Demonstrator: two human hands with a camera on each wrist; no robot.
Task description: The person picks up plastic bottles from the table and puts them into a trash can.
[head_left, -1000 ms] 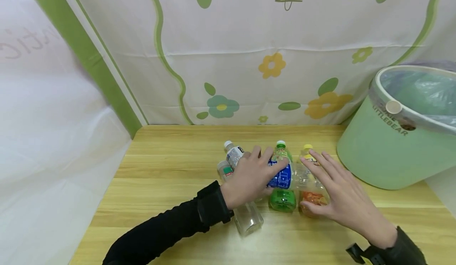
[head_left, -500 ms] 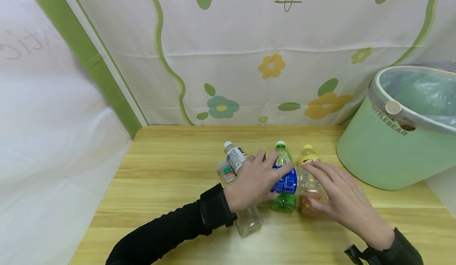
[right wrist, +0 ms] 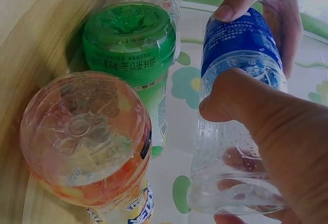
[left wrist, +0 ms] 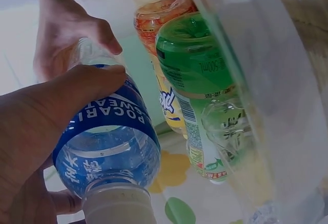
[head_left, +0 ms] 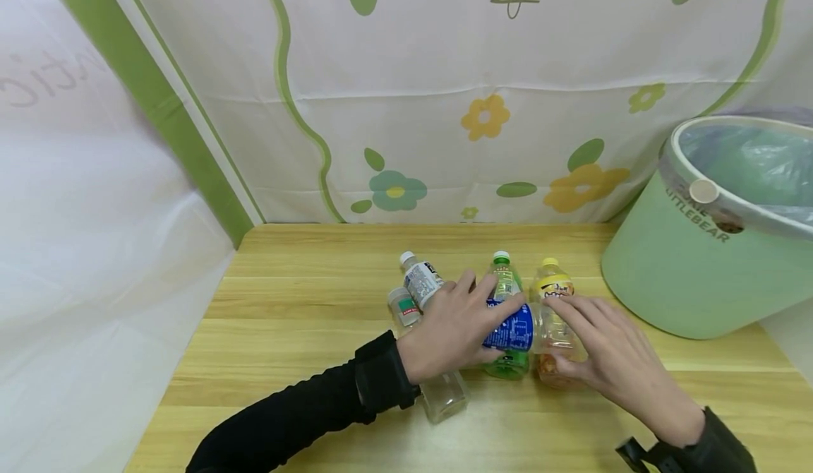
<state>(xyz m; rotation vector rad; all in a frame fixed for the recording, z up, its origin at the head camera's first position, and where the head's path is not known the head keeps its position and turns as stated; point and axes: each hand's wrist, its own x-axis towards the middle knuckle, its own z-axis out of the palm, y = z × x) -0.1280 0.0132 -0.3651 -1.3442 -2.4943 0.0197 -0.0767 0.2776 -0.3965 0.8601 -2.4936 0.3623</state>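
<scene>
My left hand [head_left: 452, 332] grips a clear plastic bottle with a blue label [head_left: 510, 326], held crosswise above the other bottles. Its white cap [left wrist: 119, 206] shows in the left wrist view. My right hand [head_left: 612, 360] holds the same bottle around its base end, thumb and fingers on opposite sides in the right wrist view. Below it lie a green bottle [head_left: 504, 280] and a yellow-capped bottle with an orange base [head_left: 552, 282], both partly hidden. By my left hand lie a white-labelled bottle [head_left: 421, 281] and a clear container with a greyish lid [head_left: 443, 397].
A light green bin [head_left: 686, 275] with a plastic liner stands at the right of the wooden table [head_left: 305, 303]. Behind the table hangs a flower-printed cloth [head_left: 432, 148]; a white cloth [head_left: 95, 247] hangs at the left.
The blue-labelled bottle has shifted slightly right and nearer to me with my left hand. My right hand has closed in from spread fingers to hold its base end.
</scene>
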